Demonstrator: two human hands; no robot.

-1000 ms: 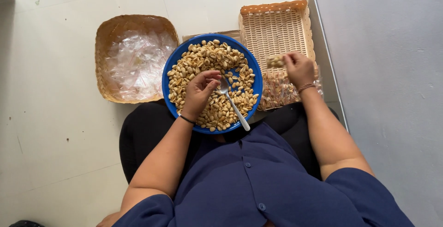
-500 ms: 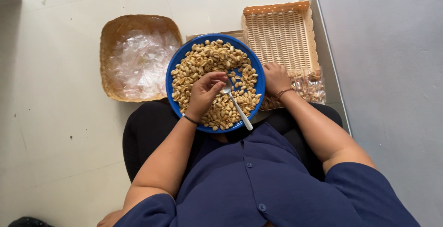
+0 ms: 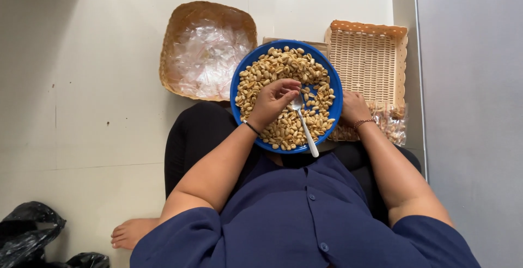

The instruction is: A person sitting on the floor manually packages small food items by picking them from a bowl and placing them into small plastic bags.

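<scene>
A blue bowl [image 3: 234,91] heaped with pale peanuts [image 3: 283,69] rests on my lap. My left hand [image 3: 269,102] lies in the bowl with its fingers curled down over the peanuts, fingertips touching the head of a white spoon [image 3: 306,132] that lies across the nuts. What the fingers pinch is hidden. My right hand [image 3: 353,107] sits against the bowl's right rim, its fingers hidden behind the rim. Just to its right lie clear packets filled with peanuts [image 3: 389,123].
A woven rectangular basket [image 3: 370,55] stands at the back right, with the packets at its near end. A round woven basket [image 3: 174,34] with clear plastic bags is at the back left. A grey wall [image 3: 474,83] runs along the right. Black plastic bags [image 3: 27,235] lie at the lower left.
My right hand has drawn back from the rectangular basket to the bowl's right rim. The left hand has stayed in the bowl by the spoon.
</scene>
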